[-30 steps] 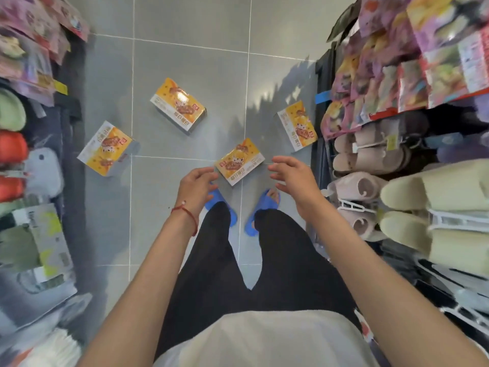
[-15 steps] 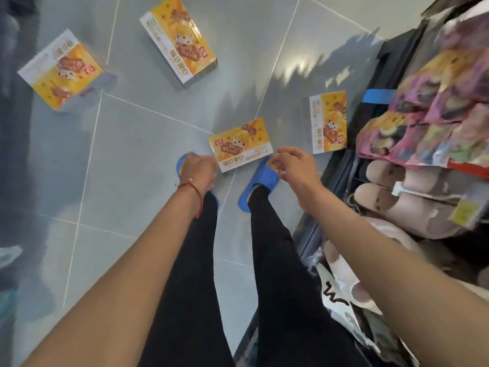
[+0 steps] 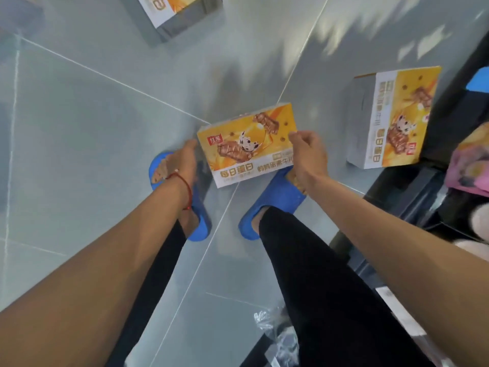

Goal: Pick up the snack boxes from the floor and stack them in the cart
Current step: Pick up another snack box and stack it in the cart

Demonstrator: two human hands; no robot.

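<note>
Ends of the flat yellow cardboard snack box (image 3: 248, 147) are flanked for lifting: right hand (image 3: 308, 154) fingers curled onto it, left hand (image 3: 185, 161) finger state not discernible.

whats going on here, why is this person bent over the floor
A person is bending over a grey tiled floor to gather snack boxes. The right hand has its fingers curled over the right edge of the nearest snack box, just in front of the blue slippers. The left hand is at its left edge, grip unclear. A second box lies to the right and a third box at the top. No cart is in view.
</note>
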